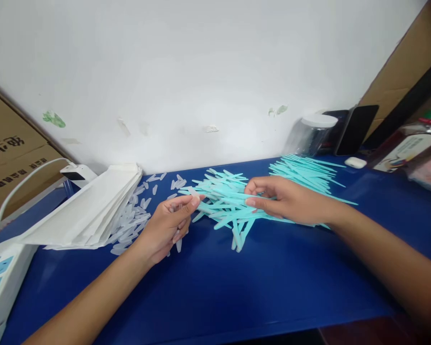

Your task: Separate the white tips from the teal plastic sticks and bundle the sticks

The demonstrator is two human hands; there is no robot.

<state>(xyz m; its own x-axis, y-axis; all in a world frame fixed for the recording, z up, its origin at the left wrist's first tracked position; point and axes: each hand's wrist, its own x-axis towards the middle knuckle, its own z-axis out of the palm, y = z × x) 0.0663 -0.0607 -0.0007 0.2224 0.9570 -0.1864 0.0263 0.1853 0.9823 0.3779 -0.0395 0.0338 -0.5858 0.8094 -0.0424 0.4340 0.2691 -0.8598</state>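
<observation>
Nearest you, the blue tabletop (215, 292) runs across the front, with a white power strip (14, 273) at its left edge. Your left hand (168, 223) is raised over the table, thumb and forefinger pinching a small translucent cap (192, 191), while its other fingers curl inward; whether they clasp more pieces, you cannot tell for sure. Facing it, your right hand (283, 194) has thumb and fingertips pressed around a turquoise stick (233, 195), which points leftward toward the cap, just above a loose pile of turquoise sticks (224, 223) lying crisscross between and behind your hands. Left of your left hand, loose translucent caps (129, 223) lie scattered beside a fanned stack of white sheets (82, 208), which leans toward a white device (79, 175). Beyond your right hand rests a second bundle of turquoise sticks (301, 175), with a small white case (355, 163) to its right. Behind it stands a clear white-lidded jar (314, 136), near the marked white wall (201, 72).
</observation>
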